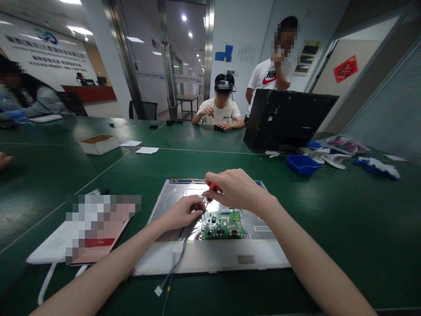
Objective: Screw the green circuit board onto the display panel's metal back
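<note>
My right hand (pixel 241 188) grips the orange and black handle of a screwdriver (pixel 214 188), its thin shaft slanting down to the upper left corner of a green circuit board (pixel 225 224). Close to that tip, my left hand (pixel 186 213) is closed in a pinch; what its fingertips hold is too small to tell. The board lies on the silver metal back of a flat display panel (pixel 210 258), flat on the table before me. From beneath my left hand a dark cable (pixel 180 259) runs over the panel's front edge and ends in a white connector (pixel 158 290).
Left of the panel lie a white device with a cord (pixel 49 248) and a pink item (pixel 115 219), both blurred. An open box (pixel 99 145) stands farther back. Right rear are a large black casing (pixel 289 118), a blue tray (pixel 302 164) and gloves (pixel 376 167). Other people are around the table.
</note>
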The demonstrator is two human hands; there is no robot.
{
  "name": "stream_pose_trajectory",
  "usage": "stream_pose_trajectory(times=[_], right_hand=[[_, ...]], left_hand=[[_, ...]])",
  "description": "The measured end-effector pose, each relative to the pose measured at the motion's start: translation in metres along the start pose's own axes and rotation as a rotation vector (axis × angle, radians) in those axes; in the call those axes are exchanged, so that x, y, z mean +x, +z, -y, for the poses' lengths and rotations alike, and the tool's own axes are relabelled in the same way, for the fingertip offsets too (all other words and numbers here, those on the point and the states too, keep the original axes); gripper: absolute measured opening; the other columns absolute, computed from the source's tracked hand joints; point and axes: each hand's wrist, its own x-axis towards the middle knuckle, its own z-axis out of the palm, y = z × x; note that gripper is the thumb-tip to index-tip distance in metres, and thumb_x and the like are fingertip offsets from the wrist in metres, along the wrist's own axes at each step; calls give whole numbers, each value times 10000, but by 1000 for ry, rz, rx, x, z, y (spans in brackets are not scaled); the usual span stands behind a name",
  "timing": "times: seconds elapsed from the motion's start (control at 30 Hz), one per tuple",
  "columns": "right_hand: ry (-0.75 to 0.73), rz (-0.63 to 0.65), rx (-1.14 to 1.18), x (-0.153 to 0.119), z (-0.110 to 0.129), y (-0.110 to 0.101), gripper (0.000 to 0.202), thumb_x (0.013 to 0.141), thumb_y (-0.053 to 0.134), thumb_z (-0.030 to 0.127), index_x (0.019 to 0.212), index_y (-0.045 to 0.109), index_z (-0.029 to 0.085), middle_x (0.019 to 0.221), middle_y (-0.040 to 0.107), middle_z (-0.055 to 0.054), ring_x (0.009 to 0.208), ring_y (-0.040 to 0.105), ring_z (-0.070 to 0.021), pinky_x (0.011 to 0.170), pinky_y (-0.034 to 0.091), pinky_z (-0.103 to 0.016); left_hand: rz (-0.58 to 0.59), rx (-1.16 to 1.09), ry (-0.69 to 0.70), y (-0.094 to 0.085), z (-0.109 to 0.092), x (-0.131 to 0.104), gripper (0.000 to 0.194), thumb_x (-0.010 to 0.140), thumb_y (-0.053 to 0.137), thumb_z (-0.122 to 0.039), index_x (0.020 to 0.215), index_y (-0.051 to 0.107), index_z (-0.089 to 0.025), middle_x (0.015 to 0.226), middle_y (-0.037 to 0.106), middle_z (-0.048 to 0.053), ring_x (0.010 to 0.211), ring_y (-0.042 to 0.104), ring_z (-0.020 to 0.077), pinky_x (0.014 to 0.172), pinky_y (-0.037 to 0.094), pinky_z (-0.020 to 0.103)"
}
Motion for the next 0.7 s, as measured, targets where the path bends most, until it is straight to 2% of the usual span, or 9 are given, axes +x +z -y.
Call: stream_pose_trajectory(times=[0.17, 0.37, 0.53, 0.7], right_hand=[[-6, 1, 39, -1, 0, -1, 188, 913, 609, 370, 956, 579, 189, 857, 729, -25, 689, 613, -149, 540, 225, -260], [3, -3, 22, -1, -2, 1, 233, 934, 573, 432, 958, 577, 201, 801, 717, -17, 639, 589, -139, 530, 210, -256], [16, -27, -37, 1, 0, 2, 279, 950, 537, 478, 895, 594, 210, 721, 686, -16, 596, 544, -124, 528, 174, -270], [50, -17, -29, 3, 5, 3, 208, 958, 523, 401, 930, 592, 206, 762, 684, -20, 600, 519, -113, 540, 170, -281]], left_hand=[[-4, 4, 3, 0, 1, 0, 110, 838, 557, -129, 888, 646, -169, 838, 642, 16, 767, 571, 168, 698, 423, 278], [-2, -2, -1, -1, 0, 0, 106, 837, 558, -136, 888, 644, -172, 885, 660, 25, 826, 594, 185, 733, 442, 289], [10, -7, -7, -2, -5, 0, 100, 849, 552, -141, 876, 643, -171, 834, 646, 15, 765, 576, 167, 689, 426, 272], [-11, -6, -3, -2, -7, 0, 103, 816, 563, -113, 859, 638, -169, 803, 627, 6, 742, 553, 159, 681, 414, 267]])
